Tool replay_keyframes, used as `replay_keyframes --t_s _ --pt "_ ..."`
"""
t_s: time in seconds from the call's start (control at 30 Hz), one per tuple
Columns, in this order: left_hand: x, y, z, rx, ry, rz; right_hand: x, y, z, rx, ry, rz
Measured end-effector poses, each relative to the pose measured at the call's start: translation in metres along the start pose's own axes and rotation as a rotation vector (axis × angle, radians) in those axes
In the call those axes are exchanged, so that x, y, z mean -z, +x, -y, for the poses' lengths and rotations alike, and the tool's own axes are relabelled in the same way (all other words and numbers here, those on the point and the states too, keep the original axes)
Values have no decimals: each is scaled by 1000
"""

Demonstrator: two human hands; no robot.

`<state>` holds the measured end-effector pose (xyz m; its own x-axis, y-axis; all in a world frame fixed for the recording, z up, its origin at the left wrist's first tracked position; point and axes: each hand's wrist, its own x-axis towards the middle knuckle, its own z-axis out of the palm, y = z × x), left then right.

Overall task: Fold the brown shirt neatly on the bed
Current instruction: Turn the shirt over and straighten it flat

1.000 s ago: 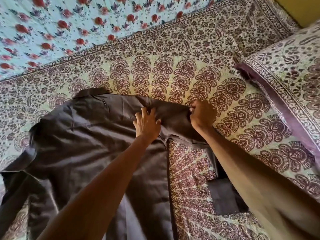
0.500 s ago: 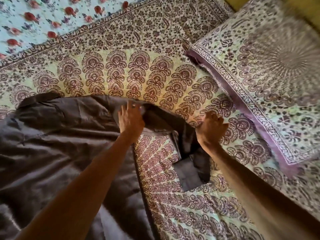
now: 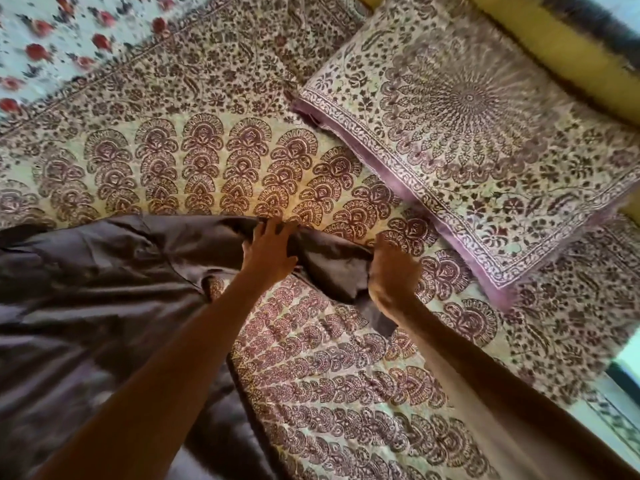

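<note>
The brown shirt (image 3: 97, 292) lies spread over the left half of the patterned bedspread (image 3: 214, 157), wrinkled, running off the left and bottom edges of the view. One sleeve stretches right from the shoulder. My left hand (image 3: 270, 254) presses on the shirt's far edge near the shoulder, fingers spread and curled over the cloth. My right hand (image 3: 391, 275) is closed around the sleeve end, which hangs bunched below my wrist. Both forearms reach in from the bottom.
A matching patterned pillow (image 3: 478, 140) lies at the right, close to my right hand. A pale sheet with red flowers (image 3: 52, 39) covers the far left. A yellow wall or headboard (image 3: 561, 53) runs along the top right. The bed's edge shows at the lower right.
The view has swung right and the shirt has shifted left in the frame. My right hand has pulled the sleeve inward toward the left hand, bunching it. The left hand stays pressed on the shoulder.
</note>
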<state>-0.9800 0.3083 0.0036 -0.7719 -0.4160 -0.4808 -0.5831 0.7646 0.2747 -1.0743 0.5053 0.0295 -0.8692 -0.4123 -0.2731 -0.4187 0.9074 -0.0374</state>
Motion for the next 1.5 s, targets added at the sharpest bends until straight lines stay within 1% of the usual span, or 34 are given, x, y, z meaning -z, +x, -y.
replay_keyframes --t_s 0.07,0.1,0.17,0.23,0.33,0.43,0.47,0.53,0.57,0.6,0.63,0.7,0.77,0.8,0.87,0.9,0.93,1.0,1.07,1.13,1.2,1.3,1.33,1.37,1.43,1.47,1.5 --pt "-4 2 -1 16 -19 -19 20 32 -5 9 -7 -171" --pt "-5 3 -2 31 -19 -41 29 47 -8 2 -20 -227" --pt "-5 7 -5 65 -18 -92 43 71 -17 -67 -98 -172" --pt "-5 11 -9 102 -70 -122 49 85 -24 -125 -188 -122" --pt "-7 14 -14 118 -113 -117 47 88 -29 -92 -232 -116" --pt "-15 12 -21 52 -90 -125 45 89 -37 -65 -353 -100" --pt "-18 11 -23 17 -75 -125 44 93 -40 -90 -398 -123" --pt "-26 10 -26 -54 -10 -110 47 93 -43 -133 -428 -247" --pt "-31 9 -27 -82 33 -99 46 90 -45 -121 -399 -308" --pt "-35 9 -29 -96 69 -92 44 84 -48 -90 -293 -327" --pt "-39 10 -31 -95 89 -87 41 76 -49 -52 -145 -320" --pt "-40 13 -37 -66 90 -75 32 54 -54 -116 82 -261" --pt "-40 16 -44 -45 90 -58 20 33 -60 -176 60 -248" --pt "-39 17 -46 -38 92 -47 12 27 -66 -156 21 -269" --pt "-39 18 -48 -34 87 -31 1 25 -78 -52 8 -317" --pt "-39 19 -47 -32 84 -26 3 28 -83 -20 14 -365" --pt "-40 19 -47 -30 81 -22 10 32 -85 -29 11 -434" --pt "-40 20 -47 -22 66 -11 30 47 -89 -97 -32 -545" --pt "-41 21 -51 -9 46 -8 40 63 -94 -97 -42 -522" --pt "-41 23 -56 4 31 -20 41 77 -99 -49 32 -503" --pt "-41 27 -59 17 20 -33 48 79 -96 -69 74 -517" --pt "-39 25 -57 -6 -46 -38 51 75 -86 -151 -47 -537" --pt "-37 21 -53 -25 -129 -76 50 73 -81 -165 -79 -553" --pt "-33 16 -46 -47 -247 -151 52 69 -75 -160 -90 -567" --pt "-21 0 -19 -27 -463 -361 51 60 -54 -52 -54 -595" --pt "-16 -7 0 10 -487 -459 50 52 -39 28 -25 -581" --pt "-12 -16 25 57 -446 -536 45 45 -20 109 30 -533"
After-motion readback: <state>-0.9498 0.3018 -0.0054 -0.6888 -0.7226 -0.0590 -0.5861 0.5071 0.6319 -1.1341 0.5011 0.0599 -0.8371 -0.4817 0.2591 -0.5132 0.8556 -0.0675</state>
